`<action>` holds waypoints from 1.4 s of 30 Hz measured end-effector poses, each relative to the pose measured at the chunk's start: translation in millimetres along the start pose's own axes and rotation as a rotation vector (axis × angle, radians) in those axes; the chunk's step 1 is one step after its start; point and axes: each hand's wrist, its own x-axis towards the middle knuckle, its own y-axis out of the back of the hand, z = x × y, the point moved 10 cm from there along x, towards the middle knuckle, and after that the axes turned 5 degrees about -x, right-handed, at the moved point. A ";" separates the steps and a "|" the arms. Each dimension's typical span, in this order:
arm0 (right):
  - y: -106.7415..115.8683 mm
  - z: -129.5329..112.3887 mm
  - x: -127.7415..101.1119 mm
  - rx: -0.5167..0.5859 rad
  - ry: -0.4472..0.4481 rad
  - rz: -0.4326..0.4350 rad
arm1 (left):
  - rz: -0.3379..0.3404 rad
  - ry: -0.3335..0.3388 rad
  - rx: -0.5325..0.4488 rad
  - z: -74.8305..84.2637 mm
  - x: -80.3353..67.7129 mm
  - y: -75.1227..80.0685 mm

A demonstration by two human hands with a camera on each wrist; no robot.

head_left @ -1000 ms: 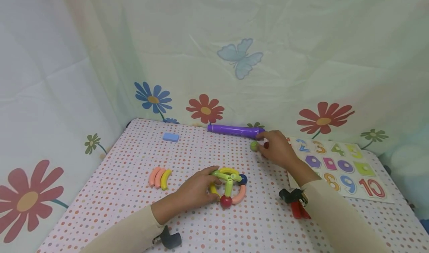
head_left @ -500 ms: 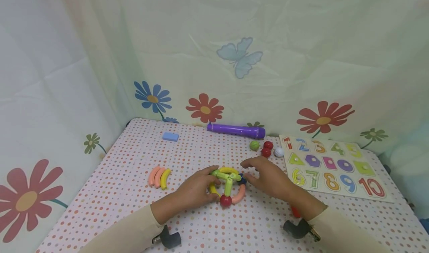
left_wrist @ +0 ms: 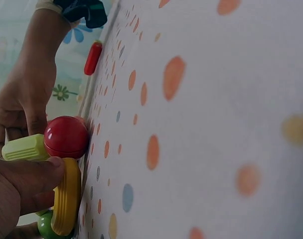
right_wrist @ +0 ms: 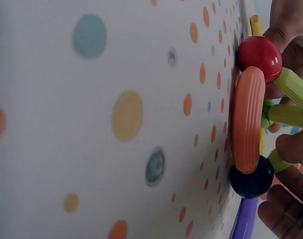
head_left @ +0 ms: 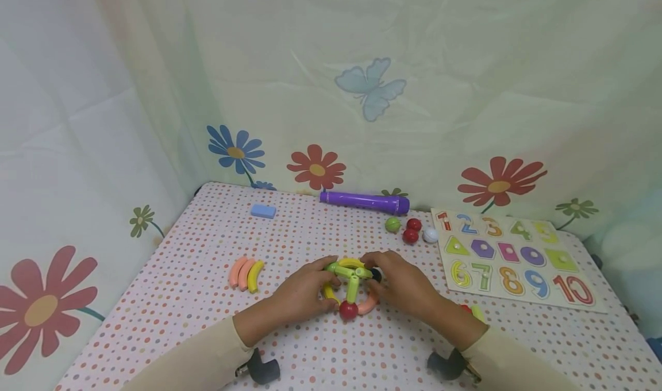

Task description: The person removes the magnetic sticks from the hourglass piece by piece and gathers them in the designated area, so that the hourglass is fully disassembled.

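Observation:
Between both hands, on the dotted tabletop, is a ball-and-stick toy whose green sticks (head_left: 353, 289) rise to meet at the top. Its base is a ring of curved sticks, among them an orange one (right_wrist: 247, 119) and a yellow one (left_wrist: 68, 196). The ring joins a red ball (head_left: 349, 310), a dark blue ball (right_wrist: 251, 178) and a green ball (left_wrist: 52, 225). My left hand (head_left: 306, 290) grips the toy's left side, thumb at the yellow stick. With thumb and fingers, my right hand (head_left: 405, 284) pinches the green stick beside the dark blue ball, partly covering that ball.
Curved sticks (head_left: 243, 273) lie at left, a blue block (head_left: 263, 211) behind them. Toward the back are a purple microphone-shaped tube (head_left: 364, 202), a loose green ball (head_left: 393, 225), red balls (head_left: 414, 224) and a white ball (head_left: 430, 234). A number board (head_left: 496, 276) lies at right.
My right hand has come from the loose balls at the back down to the toy's right side and now pinches it. The left hand stays in place on the toy.

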 end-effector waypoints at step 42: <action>-2.8 8.3 1.3 0.032 0.008 0.043 | -0.003 0.007 0.023 -3.1 0.9 -2.6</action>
